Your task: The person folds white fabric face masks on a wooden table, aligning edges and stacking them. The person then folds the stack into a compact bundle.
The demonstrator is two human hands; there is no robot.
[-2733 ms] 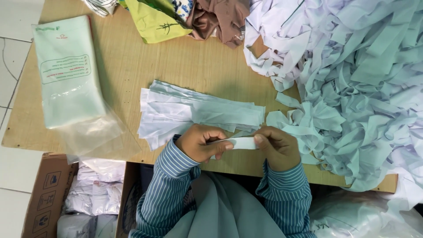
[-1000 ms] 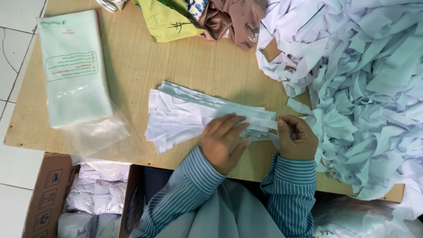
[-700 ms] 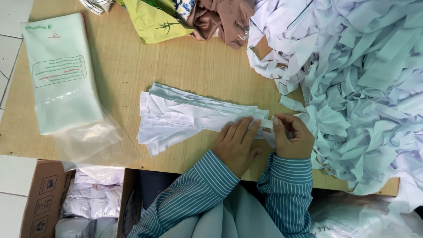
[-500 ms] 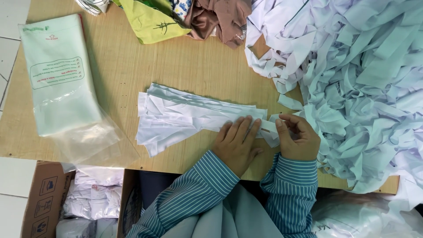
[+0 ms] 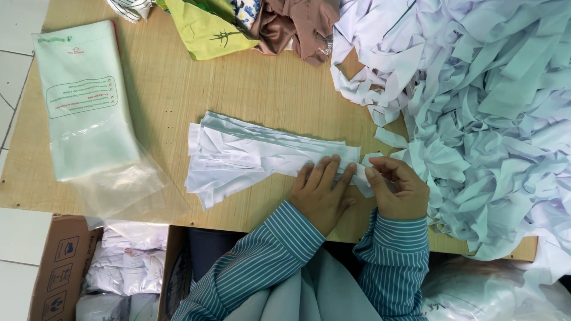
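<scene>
A flat stack of white fabric strips (image 5: pixel 250 156) lies across the middle of the wooden table (image 5: pixel 178 89). My left hand (image 5: pixel 324 190) rests palm down on the stack's right end, fingers spread and pressing it flat. Just to its right, my right hand (image 5: pixel 397 189) pinches the end of a white strip (image 5: pixel 361 180) between thumb and fingers, at the edge of the stack. Both sleeves are blue-striped.
A big loose heap of white and pale strips (image 5: pixel 476 113) covers the table's right side. A clear plastic bag with pale green contents (image 5: pixel 86 113) lies at left. Coloured fabrics (image 5: pixel 250 27) sit at the far edge. A cardboard box of white cloth (image 5: pixel 113 267) stands below the table's near edge.
My left hand left the strip it held near the front edge and went flat onto the stack's right end. My right hand moved up to that end, still pinching a strip.
</scene>
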